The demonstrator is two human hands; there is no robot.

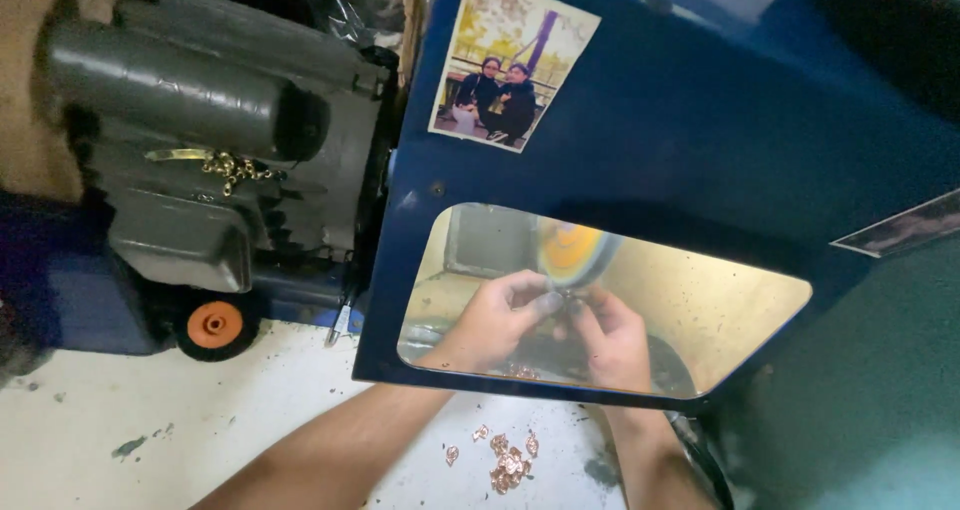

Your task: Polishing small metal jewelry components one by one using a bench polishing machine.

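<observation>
Both hands reach inside the blue metal guard box (680,140): left hand (497,320) and right hand (612,338) pinch one small dark metal piece (566,301) just below the orange-centred buffing wheel (575,253). Loose copper-coloured pieces (508,464) lie on the white table (150,420) below the box.

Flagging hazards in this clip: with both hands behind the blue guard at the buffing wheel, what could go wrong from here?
1. Both the left hand and right hand pinch a small piece right under the orange wheel; fingertips could touch it.
2. The tiny piece might be snatched and flung.
3. Loose copper-coloured pieces lie near the left forearm and could be swept away.
</observation>
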